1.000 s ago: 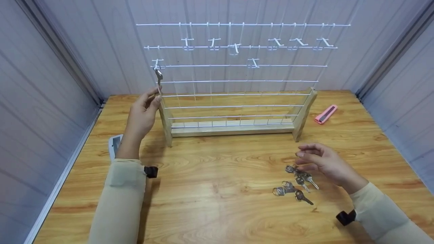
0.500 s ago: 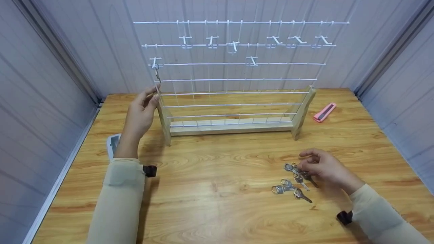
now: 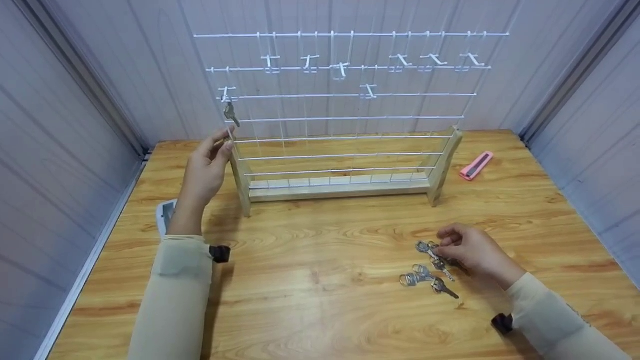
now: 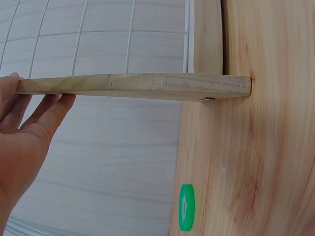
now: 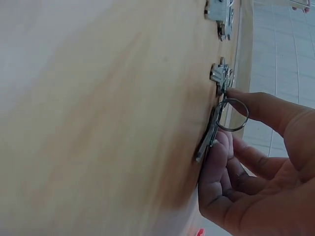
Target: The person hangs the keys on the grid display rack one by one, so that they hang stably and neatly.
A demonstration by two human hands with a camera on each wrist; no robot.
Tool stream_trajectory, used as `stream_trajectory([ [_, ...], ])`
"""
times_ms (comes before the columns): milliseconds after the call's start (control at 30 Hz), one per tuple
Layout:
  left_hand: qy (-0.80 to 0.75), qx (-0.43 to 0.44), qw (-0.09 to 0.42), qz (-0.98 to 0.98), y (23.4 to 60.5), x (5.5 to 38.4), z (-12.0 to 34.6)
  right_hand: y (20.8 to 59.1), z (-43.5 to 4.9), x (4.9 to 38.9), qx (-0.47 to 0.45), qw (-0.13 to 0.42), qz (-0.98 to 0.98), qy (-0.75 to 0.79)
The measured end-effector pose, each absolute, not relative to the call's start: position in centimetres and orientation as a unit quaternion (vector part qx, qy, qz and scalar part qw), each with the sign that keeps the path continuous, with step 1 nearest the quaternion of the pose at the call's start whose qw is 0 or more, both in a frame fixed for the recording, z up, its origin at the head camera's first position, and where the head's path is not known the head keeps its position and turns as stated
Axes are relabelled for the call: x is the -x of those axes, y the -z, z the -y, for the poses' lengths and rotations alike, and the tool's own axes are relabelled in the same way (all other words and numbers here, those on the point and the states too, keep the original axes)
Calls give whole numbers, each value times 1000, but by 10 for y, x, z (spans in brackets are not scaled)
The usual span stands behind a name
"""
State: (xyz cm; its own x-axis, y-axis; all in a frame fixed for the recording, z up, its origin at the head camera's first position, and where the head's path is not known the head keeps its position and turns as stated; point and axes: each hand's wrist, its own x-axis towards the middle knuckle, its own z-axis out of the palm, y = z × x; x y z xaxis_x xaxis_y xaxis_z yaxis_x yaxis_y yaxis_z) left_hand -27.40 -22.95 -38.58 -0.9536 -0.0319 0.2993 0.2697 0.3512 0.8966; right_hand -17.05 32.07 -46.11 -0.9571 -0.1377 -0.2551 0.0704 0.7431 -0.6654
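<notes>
My left hand point(image 3: 206, 162) grips the left wooden upright point(image 4: 133, 84) of a white wire display rack point(image 3: 345, 157), thumb on one side and fingers on the other. Just above that hand, a key point(image 3: 230, 113) hangs from the rack's leftmost hook point(image 3: 226, 93). Low over the table, my right hand point(image 3: 477, 252) has its thumb and fingertips around a key point(image 5: 206, 137) with a split ring point(image 5: 247, 117). In the head view the hand partly covers this key. Several other keys point(image 3: 440, 287) with rings lie to its left.
More white hooks point(image 3: 308, 62) stick out from the upper wires. A pink cutter-like object point(image 3: 476, 166) lies right of the rack. Behind my left wrist is a pale grey object point(image 3: 164, 215), partly hidden. A green ring-shaped item point(image 4: 186, 207) shows in the left wrist view.
My right hand has come down onto the keys, and its fingers have closed in around one. The hanging key has swung and turned on its hook. My left hand stays on the upright.
</notes>
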Motion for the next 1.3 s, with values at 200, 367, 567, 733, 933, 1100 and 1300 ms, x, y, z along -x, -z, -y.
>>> stream_trajectory([
  [200,563,85,139,811,386,273,230,457,-317,173,6,183,-914,362],
  [367,565,84,138,809,385,273,229,454,-316,177,5,201,-913,354],
  [567,570,87,137,805,385,275,229,450,-316,181,39,206,-917,338],
  [733,564,83,136,810,385,274,230,448,-315,185,53,215,-917,332],
  [933,563,79,134,812,386,274,231,446,-311,186,53,231,-912,335],
  [1100,560,80,131,814,387,274,231,446,-310,187,66,231,-907,345],
  [1300,562,84,134,812,385,274,231,448,-310,189,90,232,-904,347],
])
